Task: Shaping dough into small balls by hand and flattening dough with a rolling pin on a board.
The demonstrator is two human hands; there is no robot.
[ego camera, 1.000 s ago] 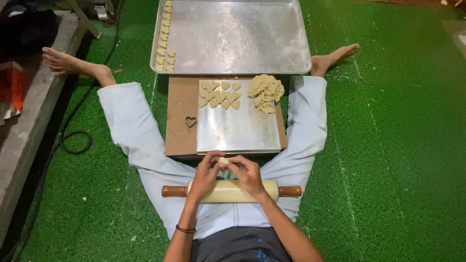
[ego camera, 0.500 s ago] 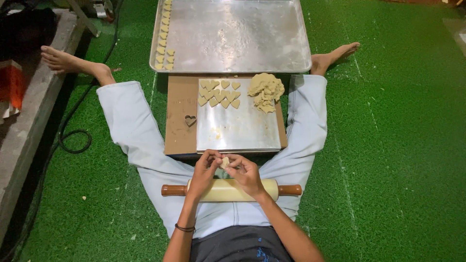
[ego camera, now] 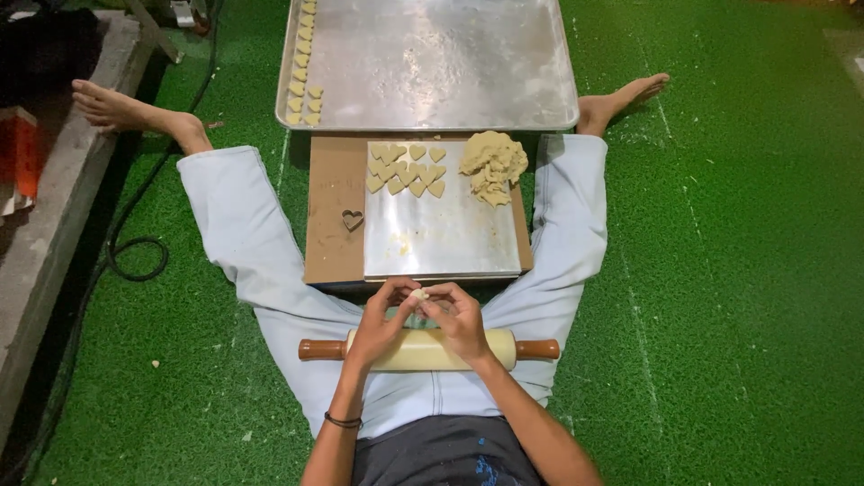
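Fingertips (ego camera: 407,301) of both hands pinch one small lump of dough (ego camera: 419,293), held above a rolling pin (ego camera: 430,349) that lies across the lap, long axis left to right. Left hand (ego camera: 382,319) and right hand (ego camera: 459,319) meet just before a metal sheet (ego camera: 450,236) on a brown board (ego camera: 329,252). About ten heart-shaped cutouts (ego camera: 405,169), one heap of dough scraps (ego camera: 493,166) and one heart cutter (ego camera: 352,219) rest there; a large baking tray (ego camera: 441,63) beyond holds more cutouts in a column.

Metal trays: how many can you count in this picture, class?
2. A big tray lies at the top with dough pieces along its left edge; a small tray rests on the brown board between the legs.
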